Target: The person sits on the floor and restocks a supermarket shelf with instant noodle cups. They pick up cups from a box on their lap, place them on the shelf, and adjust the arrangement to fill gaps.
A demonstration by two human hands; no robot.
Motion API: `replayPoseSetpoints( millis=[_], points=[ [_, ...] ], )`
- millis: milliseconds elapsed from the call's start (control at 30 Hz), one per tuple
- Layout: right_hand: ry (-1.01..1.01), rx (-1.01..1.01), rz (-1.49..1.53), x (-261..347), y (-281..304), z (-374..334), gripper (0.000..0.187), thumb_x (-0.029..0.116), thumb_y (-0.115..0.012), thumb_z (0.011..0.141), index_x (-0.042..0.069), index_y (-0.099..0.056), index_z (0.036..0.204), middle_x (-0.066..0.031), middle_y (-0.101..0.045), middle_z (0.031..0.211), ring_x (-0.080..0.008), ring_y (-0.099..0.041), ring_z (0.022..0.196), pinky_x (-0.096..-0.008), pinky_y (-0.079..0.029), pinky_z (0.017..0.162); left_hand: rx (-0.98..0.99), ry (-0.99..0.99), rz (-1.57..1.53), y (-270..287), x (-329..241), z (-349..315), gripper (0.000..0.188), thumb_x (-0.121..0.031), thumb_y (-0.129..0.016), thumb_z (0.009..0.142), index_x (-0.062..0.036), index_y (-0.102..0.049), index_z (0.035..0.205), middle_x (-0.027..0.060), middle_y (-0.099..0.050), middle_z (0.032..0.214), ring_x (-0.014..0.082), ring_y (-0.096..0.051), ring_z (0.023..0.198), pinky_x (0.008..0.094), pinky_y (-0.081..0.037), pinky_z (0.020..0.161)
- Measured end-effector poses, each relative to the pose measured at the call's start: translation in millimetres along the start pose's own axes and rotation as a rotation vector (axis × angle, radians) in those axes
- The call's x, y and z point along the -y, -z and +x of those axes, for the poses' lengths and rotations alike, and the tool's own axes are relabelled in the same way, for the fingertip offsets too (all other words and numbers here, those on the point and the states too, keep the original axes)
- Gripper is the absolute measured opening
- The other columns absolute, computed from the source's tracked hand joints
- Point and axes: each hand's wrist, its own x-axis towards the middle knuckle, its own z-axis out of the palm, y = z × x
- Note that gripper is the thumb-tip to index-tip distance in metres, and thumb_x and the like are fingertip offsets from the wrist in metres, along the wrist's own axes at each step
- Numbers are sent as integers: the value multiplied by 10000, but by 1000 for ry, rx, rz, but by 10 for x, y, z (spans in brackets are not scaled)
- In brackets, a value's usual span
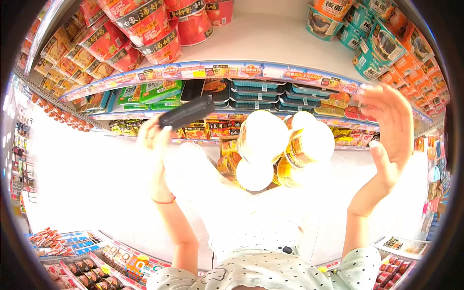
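My left hand (155,137) is raised at the centre left, its fingers closed on a dark, oblong black object (187,112) whose exact kind I cannot make out. A red string circles that wrist. Off to the right, my right hand (391,128) is lifted with fingers apart and holds nothing; it is near the front edge of the shelf. Between my hands and lower down, several yellow instant noodle tubs (300,149) with white lids stand grouped together. Glare washes out their lids and part of my left hand.
A white shelf (261,41) spans the top, with red noodle tubs (145,26) stacked at left and teal ones (376,48) at right. Dark packaged trays (256,93) and bagged goods fill lower shelves. Display bins with packets (89,273) stand behind at lower left.
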Motion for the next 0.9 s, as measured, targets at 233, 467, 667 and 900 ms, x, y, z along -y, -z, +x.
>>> replayPoseSetpoints(
  millis=[233,467,667,900],
  points=[
    [-109,-48,46,56,167,-208,624,84,-667,767,-57,-443,1332,-195,-582,1240,-262,-597,1113,-343,-470,911,-88,-222,107,-962,1097,538,485,-85,-790,808,30,-519,1192,137,-617,1145,211,-614,1051,328,-478,935],
    [-60,177,-129,24,81,-234,461,87,-748,706,-19,-614,1134,-166,-624,1161,-262,-609,1066,-317,-495,858,-217,-277,668,-1450,1482,816,534,-379,-773,817,-63,-530,1172,127,-605,1107,307,-528,1119,476,-277,1072],
    [-148,306,-199,-1,142,-347,592,120,-823,669,24,-594,1206,-155,-549,1302,-299,-551,1185,-353,-465,944,-245,-237,996,-1482,1607,960,634,-368,-836,710,-35,-518,1147,107,-537,1232,287,-441,1213,500,-294,991],
    [-255,511,-252,-212,85,-440,948,246,-883,642,75,-393,1435,-173,-319,1505,-361,-333,1390,-447,-335,1112,-60,-168,679,-1354,922,506,444,-249,-792,785,-50,-587,1125,52,-666,1032,219,-587,1030,444,-360,976]
  ],
)
